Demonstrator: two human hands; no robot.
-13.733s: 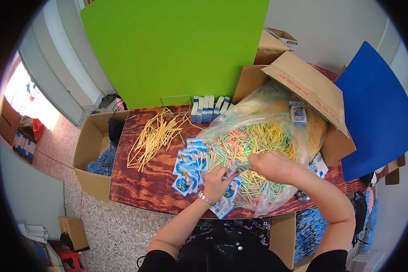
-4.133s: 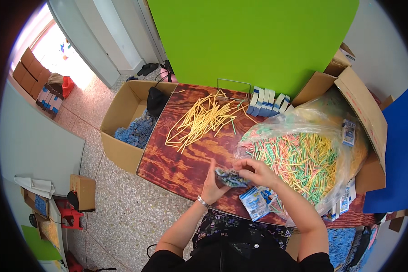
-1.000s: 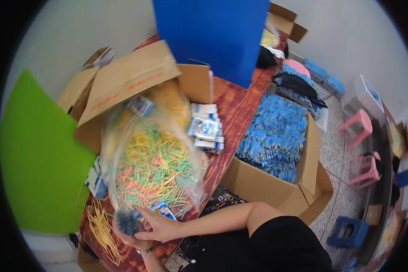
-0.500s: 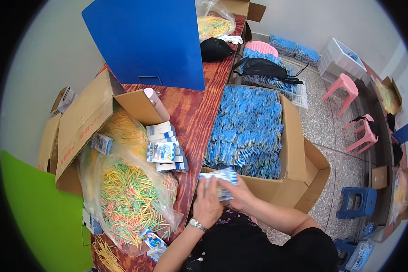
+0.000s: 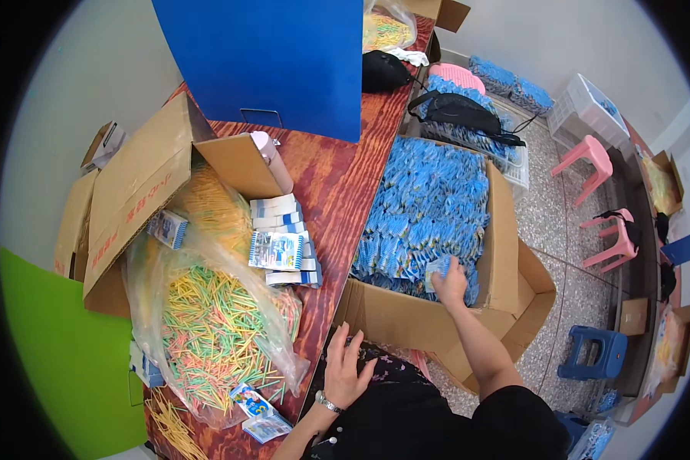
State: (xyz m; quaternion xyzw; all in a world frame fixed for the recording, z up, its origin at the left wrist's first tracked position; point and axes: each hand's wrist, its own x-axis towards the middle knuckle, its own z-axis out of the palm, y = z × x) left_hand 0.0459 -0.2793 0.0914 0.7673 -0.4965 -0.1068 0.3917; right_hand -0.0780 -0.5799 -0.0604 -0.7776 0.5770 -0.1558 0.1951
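Pinching a packet [image 5: 435, 270] right of centre, the right hand [image 5: 450, 285] should align it with the packed rows [image 5: 429, 203]. The left hand [image 5: 343, 377] grips nothing.

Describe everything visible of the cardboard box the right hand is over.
The cardboard box is plain brown, apparently corrugated, and open-topped, with flaps spread outward near its closest right corner. It stands beside the red-brown table, on the person's right. Tightly packed rows of small, shiny blue packets fill most of what shows inside. The right hand holds a packet at its near end; whether it touches the box is unclear. Its base is hidden.
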